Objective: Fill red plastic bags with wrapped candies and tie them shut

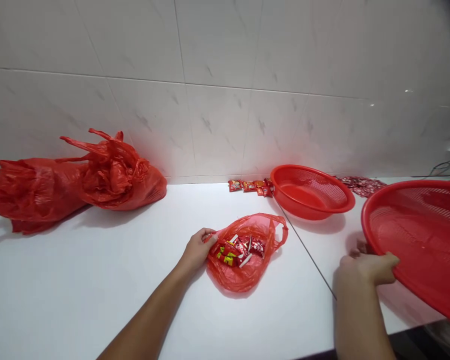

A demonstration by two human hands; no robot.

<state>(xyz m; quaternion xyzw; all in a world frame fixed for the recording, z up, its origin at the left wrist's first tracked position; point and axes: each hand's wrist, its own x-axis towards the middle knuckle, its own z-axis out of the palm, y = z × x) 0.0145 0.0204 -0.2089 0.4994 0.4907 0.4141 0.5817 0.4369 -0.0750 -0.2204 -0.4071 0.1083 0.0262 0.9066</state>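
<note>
Red, thin plastic makes up the small open bag [234, 280] on the white tabletop [97, 280], and my left hand [200, 247] has its left edge pinched between thumb and fingers. Inside it lie small red, white and yellow-green wrapped packets [240, 251], visible through the wide mouth. My right hand [367, 262] grips the near left rim of a large red plastic basket [427, 240] with perforated sides, thumb over the rim, the basket tilted at the right edge of my view. Between that basket and the wall sits a smaller round red plastic basket [311, 192], resting upright. Just left of it, a short row of red shiny packets [249, 186] lies along the tiled wall [217, 120]; behind it on the right are red-and-white patterned packets [360, 185]. Two full, crumpled red plastic bags [123, 180] lean together at the far left.
</note>
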